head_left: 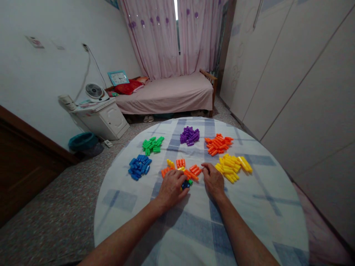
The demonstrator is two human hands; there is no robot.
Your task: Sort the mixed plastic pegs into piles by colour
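Observation:
My left hand [172, 184] curves over a joined cluster of bullet-shaped plastic pieces, its thumb and fingers around a dark blue piece [185, 184]. A green piece [190, 182] peeks out beside it; the palm hides the rest. Just beyond the fingers lie joined orange pieces [181, 163] and a yellow piece [170, 163]. My right hand [213, 179] rests on the table, fingers bent and tips slightly apart, by a row of orange pieces [195, 170]. Nothing shows in its grasp. To its right sits a pile of yellow pieces [229, 168].
Piles of blue pieces [139, 167], green pieces [152, 145], purple pieces [189, 136] and orange pieces [218, 144] arc across the round table [124, 221] with its checked cloth. Behind are a bed [169, 92], a white cabinet [111, 120] and a fan [94, 91]. Wardrobe doors [299, 92] line the right.

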